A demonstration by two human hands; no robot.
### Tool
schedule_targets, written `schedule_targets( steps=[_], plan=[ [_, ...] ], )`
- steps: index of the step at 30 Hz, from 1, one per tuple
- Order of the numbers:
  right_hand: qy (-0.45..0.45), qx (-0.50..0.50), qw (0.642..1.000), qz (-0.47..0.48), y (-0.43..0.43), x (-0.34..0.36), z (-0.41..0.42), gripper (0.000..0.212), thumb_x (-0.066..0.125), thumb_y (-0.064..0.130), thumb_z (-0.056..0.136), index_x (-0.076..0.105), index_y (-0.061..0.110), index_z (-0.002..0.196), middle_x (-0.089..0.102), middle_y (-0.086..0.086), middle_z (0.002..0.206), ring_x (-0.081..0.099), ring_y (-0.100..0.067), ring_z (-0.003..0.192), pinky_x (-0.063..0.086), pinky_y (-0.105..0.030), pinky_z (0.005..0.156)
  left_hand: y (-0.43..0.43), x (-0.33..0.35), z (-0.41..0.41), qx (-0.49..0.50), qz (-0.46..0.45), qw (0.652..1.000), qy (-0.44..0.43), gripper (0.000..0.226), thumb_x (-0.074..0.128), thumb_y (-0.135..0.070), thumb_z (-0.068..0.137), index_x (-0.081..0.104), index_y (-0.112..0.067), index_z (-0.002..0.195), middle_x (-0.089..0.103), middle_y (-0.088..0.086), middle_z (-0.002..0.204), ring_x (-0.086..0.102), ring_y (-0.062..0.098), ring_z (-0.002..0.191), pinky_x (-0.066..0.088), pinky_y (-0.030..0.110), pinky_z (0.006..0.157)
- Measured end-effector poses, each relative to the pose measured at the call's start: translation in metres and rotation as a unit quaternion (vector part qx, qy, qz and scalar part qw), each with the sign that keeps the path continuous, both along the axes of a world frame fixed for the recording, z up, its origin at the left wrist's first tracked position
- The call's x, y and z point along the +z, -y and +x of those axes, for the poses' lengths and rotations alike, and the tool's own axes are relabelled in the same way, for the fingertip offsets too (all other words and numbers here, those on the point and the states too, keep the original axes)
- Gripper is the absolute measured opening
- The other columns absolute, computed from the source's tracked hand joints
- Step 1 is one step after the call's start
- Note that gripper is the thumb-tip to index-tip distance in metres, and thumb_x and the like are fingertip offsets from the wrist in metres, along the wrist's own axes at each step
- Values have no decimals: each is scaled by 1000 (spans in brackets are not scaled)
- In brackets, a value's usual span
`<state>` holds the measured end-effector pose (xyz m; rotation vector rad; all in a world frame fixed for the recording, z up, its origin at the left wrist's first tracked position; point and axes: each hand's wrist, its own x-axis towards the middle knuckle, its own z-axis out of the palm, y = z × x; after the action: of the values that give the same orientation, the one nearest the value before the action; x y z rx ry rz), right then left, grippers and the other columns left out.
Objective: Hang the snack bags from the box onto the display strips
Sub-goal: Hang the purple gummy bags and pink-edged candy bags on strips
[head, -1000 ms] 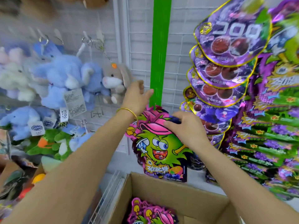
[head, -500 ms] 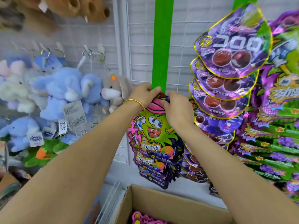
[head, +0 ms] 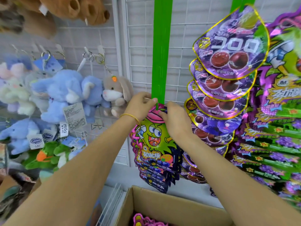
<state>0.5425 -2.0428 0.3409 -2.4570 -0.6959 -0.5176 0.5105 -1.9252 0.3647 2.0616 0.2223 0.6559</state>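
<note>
A white wire grid panel covers the wall; plush toys hang at left.

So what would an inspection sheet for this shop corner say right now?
Surface: white wire grid, upright; no table seen.
Job's things: green strip hanging on the grid; snack bag held up at its lower end, above hung bags; cardboard box below, pink bags inside.
Clutter: nothing seen.
Grips: left hand pinches the strip; right hand holds the snack bag's top.
Cables: nothing seen.
Surroundings: purple grape bags to the right, plush toys to the left.
</note>
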Motion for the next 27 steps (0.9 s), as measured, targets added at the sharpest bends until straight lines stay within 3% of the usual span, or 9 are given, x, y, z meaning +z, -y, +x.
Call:
schedule_targets(
  steps=[4,7,9,11,14,18,21,24,27],
  plan=[
    [49,-14,998,-39,8,-2,-12,35,52,31,92,46,6,115,49,-14,118,53,-33,107,45,-41,83,0,-30,-27,43,56,991,117,44,64,-13,81,50,-7,123,55,2,117,51,11,110,38,18,96],
    [181,-4,983,4,31,-21,-30,31,59,15,86,51,5,113,53,-15,110,54,-33,101,45,-39,84,5,-68,-65,45,36,989,136,37,61,-8,82,52,-14,118,54,-14,107,51,-10,101,38,10,91],
    [229,15,971,67,48,-50,-50,29,57,14,81,56,8,110,58,-11,107,55,-28,97,45,-34,79,14,-102,-92,33,12,996,77,34,60,-5,84,52,-20,113,55,-11,106,52,-5,100,43,16,88],
    [143,59,985,74,62,-95,-68,25,53,15,84,58,14,108,59,-4,105,58,-21,93,48,-33,71,22,-131,-112,-1,4,1000,-27,32,59,-6,85,52,-23,112,55,-5,111,54,5,100,45,20,84],
    [-122,105,987,-3,79,-186,-79,20,53,14,89,57,18,109,60,-1,104,61,-20,92,52,-38,74,27,-155,-126,-39,21,987,-156,32,58,-7,85,53,-14,116,53,-3,110,54,11,100,42,20,88],
    [-399,53,908,-119,94,-300,-78,38,56,25,91,49,13,127,61,-7,121,58,-22,111,44,-29,89,18,-166,-129,-57,26,980,-191,28,58,-8,86,54,-7,114,56,7,116,57,22,101,44,20,84],
    [-451,61,873,-176,90,-356,-81,63,62,32,87,35,13,140,47,-13,137,48,-27,124,40,-31,96,12,-170,-129,-42,40,980,-192,26,58,-8,86,55,-4,112,54,5,107,53,17,91,38,2,68],
    [-442,66,874,-192,77,-381,-67,83,68,31,82,19,16,148,29,-12,149,33,-31,135,31,-37,109,7,-173,-128,-44,43,977,-206,25,57,-9,87,56,-9,112,55,2,106,54,16,91,36,-2,68],
    [-460,74,854,-233,68,-396,-46,83,67,29,83,17,12,147,26,-11,153,29,-31,138,27,-39,113,5,-175,-126,-41,43,975,-216,24,56,-12,87,57,-13,111,58,1,107,56,14,94,35,-3,68]
  ],
)
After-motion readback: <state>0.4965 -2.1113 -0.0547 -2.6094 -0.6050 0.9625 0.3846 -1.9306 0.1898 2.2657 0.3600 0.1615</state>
